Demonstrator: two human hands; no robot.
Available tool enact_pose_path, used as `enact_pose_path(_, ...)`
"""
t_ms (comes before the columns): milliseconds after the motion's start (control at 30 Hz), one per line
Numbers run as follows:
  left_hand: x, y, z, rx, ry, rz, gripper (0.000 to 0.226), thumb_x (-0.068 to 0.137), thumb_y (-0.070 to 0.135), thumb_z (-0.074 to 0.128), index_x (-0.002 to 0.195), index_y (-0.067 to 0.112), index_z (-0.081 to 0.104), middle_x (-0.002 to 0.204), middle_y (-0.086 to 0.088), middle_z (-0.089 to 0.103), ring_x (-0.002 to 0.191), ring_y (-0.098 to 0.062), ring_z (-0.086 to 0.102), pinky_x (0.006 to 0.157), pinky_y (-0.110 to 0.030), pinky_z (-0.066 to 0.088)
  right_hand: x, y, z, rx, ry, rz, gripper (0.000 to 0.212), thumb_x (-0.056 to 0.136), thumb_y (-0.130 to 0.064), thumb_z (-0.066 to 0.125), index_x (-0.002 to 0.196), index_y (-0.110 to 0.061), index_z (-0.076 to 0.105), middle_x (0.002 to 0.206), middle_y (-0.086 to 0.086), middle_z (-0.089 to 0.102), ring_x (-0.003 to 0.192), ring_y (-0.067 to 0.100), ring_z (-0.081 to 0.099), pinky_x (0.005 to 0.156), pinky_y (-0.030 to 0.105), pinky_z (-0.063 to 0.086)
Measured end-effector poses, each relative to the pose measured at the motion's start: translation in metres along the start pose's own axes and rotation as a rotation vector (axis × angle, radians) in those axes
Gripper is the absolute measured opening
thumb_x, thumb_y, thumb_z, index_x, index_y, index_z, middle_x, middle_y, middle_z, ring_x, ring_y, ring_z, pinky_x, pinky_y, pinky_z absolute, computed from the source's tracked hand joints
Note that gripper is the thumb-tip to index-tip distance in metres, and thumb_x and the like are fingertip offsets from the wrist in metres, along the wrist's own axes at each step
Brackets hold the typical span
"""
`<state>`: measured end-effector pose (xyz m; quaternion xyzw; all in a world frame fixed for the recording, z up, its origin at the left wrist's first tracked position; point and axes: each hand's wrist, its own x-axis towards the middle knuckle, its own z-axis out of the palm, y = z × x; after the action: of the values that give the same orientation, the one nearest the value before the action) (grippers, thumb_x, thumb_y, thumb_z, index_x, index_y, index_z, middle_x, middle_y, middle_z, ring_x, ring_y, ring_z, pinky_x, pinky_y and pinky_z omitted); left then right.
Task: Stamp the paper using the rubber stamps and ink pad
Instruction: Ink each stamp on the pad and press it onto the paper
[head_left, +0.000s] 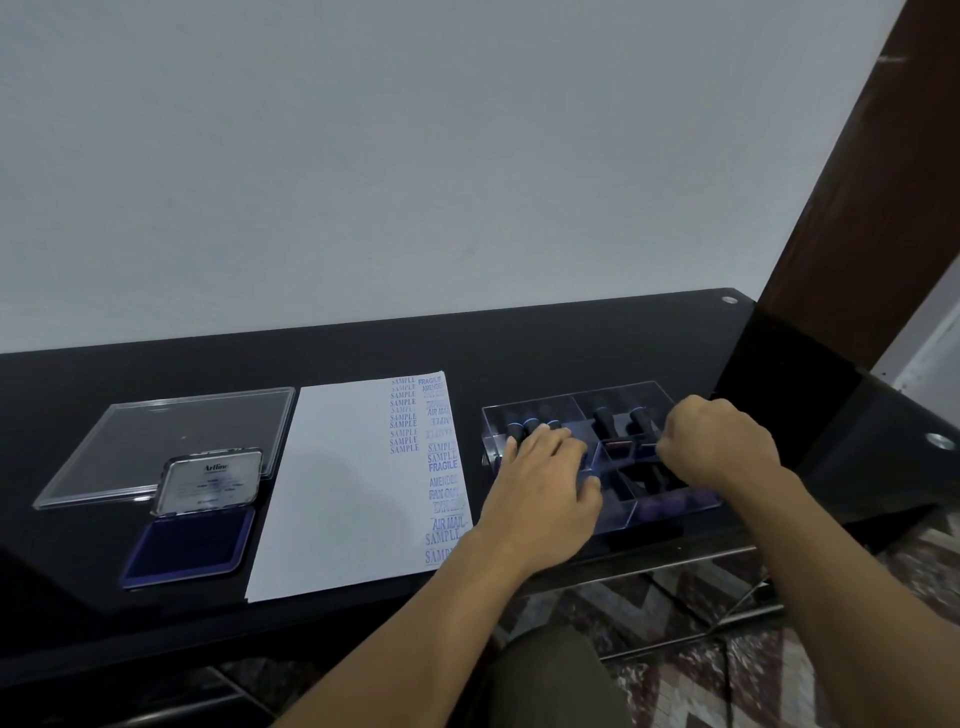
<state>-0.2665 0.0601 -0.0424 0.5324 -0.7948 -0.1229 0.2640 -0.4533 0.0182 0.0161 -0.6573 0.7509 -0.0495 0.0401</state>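
Observation:
A white sheet of paper (343, 483) lies on the black table (571, 343), its right side covered with several blue stamp prints. Left of it sits an open ink pad (189, 545) with a blue pad and raised lid. Right of the paper stands a clear compartment box (649, 392) holding several black-handled rubber stamps (602, 418). My left hand (545, 483) rests flat on the box's left side, fingers straight and touching stamp handles. My right hand (717, 441) is curled inside the box's right part; whether it holds anything is hidden.
A clear plastic lid (171, 436) lies at the far left behind the ink pad. A white wall rises behind the table and a dark wooden post (857, 208) stands at the right. The table's front edge runs below my forearms, with patterned floor beyond.

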Motion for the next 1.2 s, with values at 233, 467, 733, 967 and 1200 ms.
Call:
enact_pose_path(233,0.011,-0.029,-0.031,-0.001,0.097,-0.159,0.032,0.096,0.029,0.047,0.124,0.015,0.056,0.127,0.003,0.053,0.124,-0.017,0.044,0.109,-0.04,0.034,0.007,-0.036,-0.013,0.176,0.038,-0.126,0.018,0.093,-0.023,0.057,0.082,-0.017,0.07,0.076,0.001,0.066,0.065,0.016,0.059,0.062,0.031,0.05)
enact_pose_path(467,0.015,-0.056,-0.049,0.052,0.012,-0.268,0.043,0.099,0.033,0.043,0.138,0.016,0.048,0.142,0.002,0.047,0.134,-0.018,0.038,0.114,-0.044,0.03,0.018,-0.08,0.0,0.301,-0.045,-0.232,0.016,0.09,-0.022,0.058,0.078,-0.022,0.069,0.082,-0.001,0.07,0.077,0.019,0.065,0.073,0.039,0.059)
enact_pose_path(733,0.011,-0.066,-0.045,0.03,-0.05,-0.283,0.042,0.101,0.032,0.043,0.141,0.016,0.045,0.145,0.002,0.046,0.136,-0.018,0.037,0.115,-0.043,0.03,0.031,-0.109,0.039,0.256,-0.138,-0.287,0.014,0.092,-0.029,0.061,0.097,-0.022,0.071,0.096,0.002,0.069,0.087,0.022,0.065,0.077,0.04,0.058)
enact_pose_path(967,0.005,-0.071,-0.031,-0.065,-0.005,-0.297,0.045,0.101,0.035,0.038,0.142,0.019,0.043,0.138,0.002,0.051,0.131,-0.019,0.042,0.111,-0.047,0.036,0.037,-0.119,0.06,0.166,-0.161,-0.249,0.03,0.088,-0.045,0.068,0.089,-0.015,0.065,0.087,0.004,0.066,0.082,0.025,0.064,0.07,0.036,0.055)
enact_pose_path(1200,0.0,-0.066,-0.027,-0.042,0.001,-0.299,0.046,0.105,0.033,0.031,0.148,0.017,0.031,0.142,0.001,0.044,0.13,-0.017,0.037,0.116,-0.046,0.026,0.039,-0.123,0.062,0.186,-0.165,-0.22,0.03,0.086,-0.045,0.07,0.092,-0.016,0.066,0.086,0.002,0.067,0.079,0.021,0.064,0.064,0.033,0.052)
